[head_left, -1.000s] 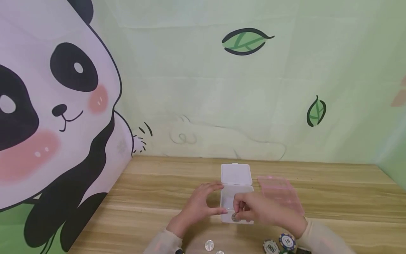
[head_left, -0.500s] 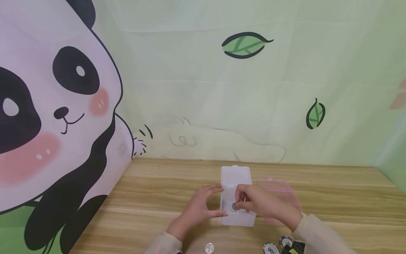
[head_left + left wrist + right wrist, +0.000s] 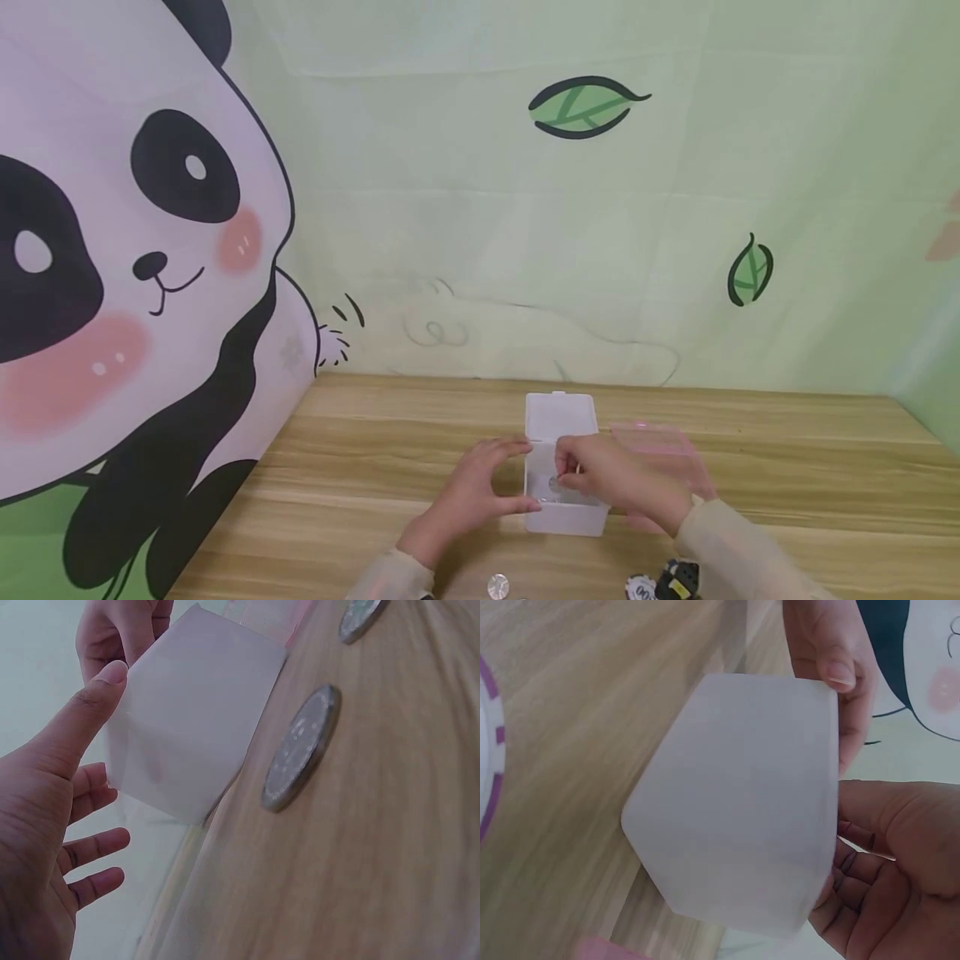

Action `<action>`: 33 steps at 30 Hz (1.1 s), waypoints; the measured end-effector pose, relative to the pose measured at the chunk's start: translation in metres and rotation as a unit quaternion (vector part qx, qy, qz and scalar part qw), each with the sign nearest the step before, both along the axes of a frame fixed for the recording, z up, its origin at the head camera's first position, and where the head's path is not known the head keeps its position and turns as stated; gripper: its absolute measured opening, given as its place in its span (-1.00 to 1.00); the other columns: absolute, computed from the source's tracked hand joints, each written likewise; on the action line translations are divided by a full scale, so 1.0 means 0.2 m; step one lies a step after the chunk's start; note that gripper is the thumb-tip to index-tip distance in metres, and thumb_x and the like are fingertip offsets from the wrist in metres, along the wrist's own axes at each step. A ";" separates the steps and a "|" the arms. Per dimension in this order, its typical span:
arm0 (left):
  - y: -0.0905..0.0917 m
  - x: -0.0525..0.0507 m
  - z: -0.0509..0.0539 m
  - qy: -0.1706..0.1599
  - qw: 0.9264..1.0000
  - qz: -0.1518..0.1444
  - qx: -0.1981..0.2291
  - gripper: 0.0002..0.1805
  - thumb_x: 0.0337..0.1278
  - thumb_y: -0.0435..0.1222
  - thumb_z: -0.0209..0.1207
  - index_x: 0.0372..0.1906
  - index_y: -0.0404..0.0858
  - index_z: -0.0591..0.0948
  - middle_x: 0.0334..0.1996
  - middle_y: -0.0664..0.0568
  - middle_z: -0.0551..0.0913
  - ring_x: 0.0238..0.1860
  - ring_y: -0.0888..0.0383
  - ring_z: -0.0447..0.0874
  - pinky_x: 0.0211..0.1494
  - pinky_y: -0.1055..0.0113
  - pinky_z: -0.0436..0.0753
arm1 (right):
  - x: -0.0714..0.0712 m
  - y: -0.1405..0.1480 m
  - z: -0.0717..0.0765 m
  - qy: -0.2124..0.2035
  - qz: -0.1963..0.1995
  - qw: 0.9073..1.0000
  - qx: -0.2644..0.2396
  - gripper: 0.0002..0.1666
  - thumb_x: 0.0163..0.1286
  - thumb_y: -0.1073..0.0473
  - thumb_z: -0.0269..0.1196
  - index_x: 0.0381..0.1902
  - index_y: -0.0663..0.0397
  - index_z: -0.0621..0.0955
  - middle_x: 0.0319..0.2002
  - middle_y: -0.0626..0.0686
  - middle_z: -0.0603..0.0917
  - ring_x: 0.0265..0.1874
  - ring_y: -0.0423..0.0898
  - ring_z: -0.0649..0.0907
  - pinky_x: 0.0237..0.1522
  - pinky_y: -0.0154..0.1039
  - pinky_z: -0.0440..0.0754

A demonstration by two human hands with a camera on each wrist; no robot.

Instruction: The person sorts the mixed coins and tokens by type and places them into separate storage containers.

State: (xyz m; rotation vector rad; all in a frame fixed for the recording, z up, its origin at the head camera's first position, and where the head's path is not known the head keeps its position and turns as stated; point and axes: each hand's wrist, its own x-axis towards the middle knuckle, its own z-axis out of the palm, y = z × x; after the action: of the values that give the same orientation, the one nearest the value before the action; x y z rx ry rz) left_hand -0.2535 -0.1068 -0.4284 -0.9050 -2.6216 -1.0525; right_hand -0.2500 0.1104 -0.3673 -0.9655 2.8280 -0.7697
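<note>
A white plastic box (image 3: 564, 521) with its lid (image 3: 561, 415) flipped back stands on the wooden table. My left hand (image 3: 480, 487) holds the box's left side, thumb on the near corner and index finger at the far one; in the left wrist view its other fingers spread loosely beside the wall. My right hand (image 3: 603, 471) bends its fingertips over the box opening and pinches a silver coin (image 3: 553, 482), only partly visible. Other small shiny pieces inside are too small to make out. From the right wrist view, the box wall (image 3: 735, 802) hides the right fingertips.
A loose silver coin (image 3: 498, 587) lies in front of the box; another coin (image 3: 361, 616) shows in the left wrist view. A translucent pink case (image 3: 675, 454) is to the right. Near the right sleeve lies a poker chip (image 3: 641, 588), partly covered by a black wrist device (image 3: 677, 580).
My right hand has moved forward with the coin, from over the box's front wall to inside the opening. The black wrist device now covers the blue poker chip. My left hand stays put.
</note>
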 end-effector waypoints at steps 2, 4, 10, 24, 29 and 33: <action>0.00 0.00 0.00 0.000 1.000 -0.001 0.002 -0.26 -0.19 -0.01 0.45 0.21 -0.11 0.52 0.28 0.13 0.51 0.30 0.04 0.43 0.37 -0.03 0.37 | 0.00 -0.01 -0.01 0.018 0.001 1.000 0.017 -0.80 0.20 0.29 0.33 -0.48 0.03 0.49 -0.55 -0.14 0.57 -0.57 -0.34 0.41 -0.52 -0.46 0.40; 0.00 0.00 0.00 0.000 1.000 -0.001 0.003 -0.26 -0.19 -0.01 0.46 0.21 -0.12 0.52 0.28 0.12 0.51 0.31 0.03 0.43 0.37 -0.03 0.36 | 0.00 -0.02 -0.02 0.032 0.002 0.999 0.028 -0.79 0.19 0.29 0.34 -0.49 0.03 0.49 -0.57 -0.15 0.55 -0.57 -0.34 0.40 -0.52 -0.46 0.39; 0.00 0.00 0.00 0.001 1.000 0.001 0.003 -0.25 -0.19 -0.02 0.46 0.22 -0.11 0.52 0.28 0.13 0.52 0.30 0.04 0.43 0.37 -0.01 0.36 | -0.01 -0.05 -0.04 0.046 -0.018 0.997 0.056 -0.74 0.17 0.30 0.35 -0.54 0.02 0.46 -0.63 -0.15 0.45 -0.62 -0.29 0.36 -0.57 -0.43 0.32; 0.00 0.00 0.00 0.001 1.000 -0.004 0.006 -0.26 -0.19 -0.02 0.46 0.22 -0.12 0.52 0.27 0.11 0.52 0.30 0.02 0.44 0.35 -0.02 0.38 | 0.00 -0.08 -0.07 0.075 -0.040 0.987 0.133 -0.71 0.08 0.36 0.34 -0.61 0.01 0.45 -0.66 -0.12 0.46 -0.64 -0.21 0.38 -0.61 -0.35 0.33; 0.00 0.00 -0.01 0.005 1.000 -0.003 0.005 -0.27 -0.19 -0.03 0.46 0.21 -0.13 0.53 0.26 0.10 0.54 0.28 0.02 0.45 0.34 -0.02 0.40 | -0.01 -0.09 -0.07 0.074 -0.040 0.987 0.138 -0.71 0.08 0.36 0.35 -0.62 0.02 0.45 -0.67 -0.11 0.46 -0.64 -0.21 0.37 -0.60 -0.35 0.32; 0.00 0.00 -0.01 0.009 1.000 -0.002 0.004 -0.27 -0.20 -0.03 0.47 0.19 -0.13 0.54 0.25 0.08 0.54 0.27 0.02 0.47 0.33 -0.01 0.41 | 0.00 -0.09 -0.07 0.074 -0.039 0.986 0.142 -0.71 0.08 0.37 0.35 -0.62 0.03 0.45 -0.67 -0.11 0.46 -0.64 -0.20 0.37 -0.61 -0.34 0.32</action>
State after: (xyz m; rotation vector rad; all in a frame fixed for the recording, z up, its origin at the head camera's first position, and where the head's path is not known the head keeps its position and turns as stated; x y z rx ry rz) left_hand -0.2541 -0.1070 -0.4306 -0.9146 -2.6006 -1.0506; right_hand -0.2504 0.0915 -0.3815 -0.9058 3.0060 -0.2964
